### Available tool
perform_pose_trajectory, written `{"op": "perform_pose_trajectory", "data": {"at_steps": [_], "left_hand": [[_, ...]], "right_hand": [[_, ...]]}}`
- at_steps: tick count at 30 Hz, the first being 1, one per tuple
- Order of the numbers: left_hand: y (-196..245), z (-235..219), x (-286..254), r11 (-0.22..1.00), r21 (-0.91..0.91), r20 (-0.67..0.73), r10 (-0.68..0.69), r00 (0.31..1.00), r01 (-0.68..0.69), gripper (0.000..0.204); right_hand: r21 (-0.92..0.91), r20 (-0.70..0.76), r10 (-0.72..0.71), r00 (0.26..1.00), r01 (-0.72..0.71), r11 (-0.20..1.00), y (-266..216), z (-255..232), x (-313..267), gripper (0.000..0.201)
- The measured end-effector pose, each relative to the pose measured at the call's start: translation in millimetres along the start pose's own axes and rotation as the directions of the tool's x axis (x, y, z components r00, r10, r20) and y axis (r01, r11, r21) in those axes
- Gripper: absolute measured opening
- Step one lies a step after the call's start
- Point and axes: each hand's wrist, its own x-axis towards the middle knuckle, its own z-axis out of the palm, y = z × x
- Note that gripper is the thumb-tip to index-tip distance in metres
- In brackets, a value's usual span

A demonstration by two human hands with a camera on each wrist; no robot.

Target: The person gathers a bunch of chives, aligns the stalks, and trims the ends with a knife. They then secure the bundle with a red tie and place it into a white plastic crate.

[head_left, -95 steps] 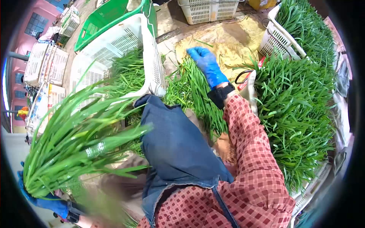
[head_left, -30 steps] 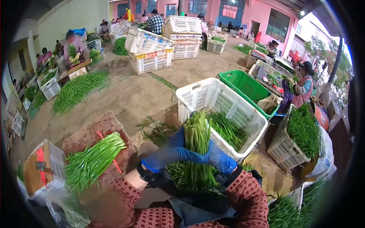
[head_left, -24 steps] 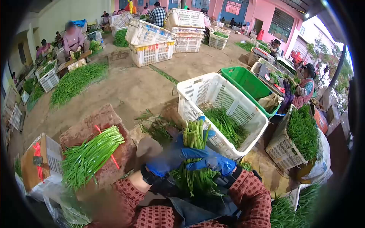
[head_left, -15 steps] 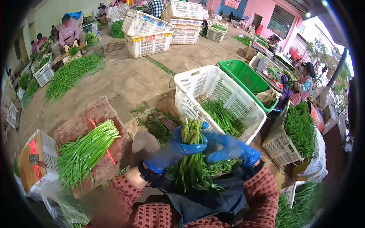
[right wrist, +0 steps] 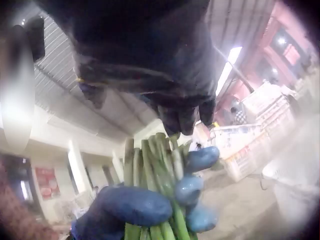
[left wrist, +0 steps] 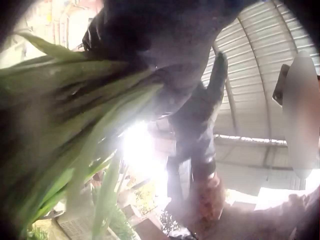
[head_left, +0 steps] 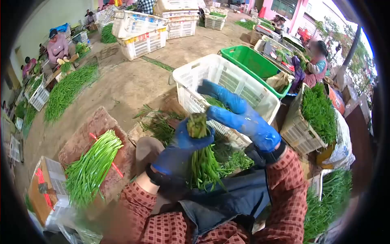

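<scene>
Person's sitting w/ a bunch of chives [head_left: 202,156] upright over the lap, just in front of the white crate [head_left: 191,77]. Left hand [head_left: 183,148] in a blue glove is wrapped round the bunch near its cut stem end, fingers curled tight on it; the right wrist view shows the same thing from below, blue fingertips [right wrist: 192,186] clamped across pale stems. Right hand [head_left: 239,116] is lifted off the bunch, fingers straight & spread, palm down, hovering just above and to the right of the stem tops, holding nothing. Looks to me like the step is squaring up the stem ends: I'd say keep the left grip firm but low enough that stems can still slide, then tap the flat right palm down on the cut ends so they sit level; squeeze too hard & the stems likely bruise, too loose & strays could drop out. Long axis of the bunch runs roughly vertical, tilted a bit toward the crate: cut ends point up & away from the person, leafy tips fan down onto the dark apron [head_left: 227,199]. Another loose bunch [head_left: 91,166] lies well apart on a board to the left.
</scene>
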Motion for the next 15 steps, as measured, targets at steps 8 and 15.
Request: {"op": "perform_pose_trajectory", "data": {"at_steps": [8,15], "left_hand": [[46.7,1.8,21.5,0.766,-0.624,-0.226,-0.363,0.904,0.152,0.049],[7.2,-17.3,30.3,0.944,-0.318,-0.006,0.093,0.996,-0.09,0.106]], "right_hand": [[0.347,-0.069,0.057,0.996,-0.03,0.937,108.2,66.9,-27.5,0.108],[0.482,-0.227,0.068,0.971,0.051,0.875,85.3,29.7,-18.2,0.06]]}}
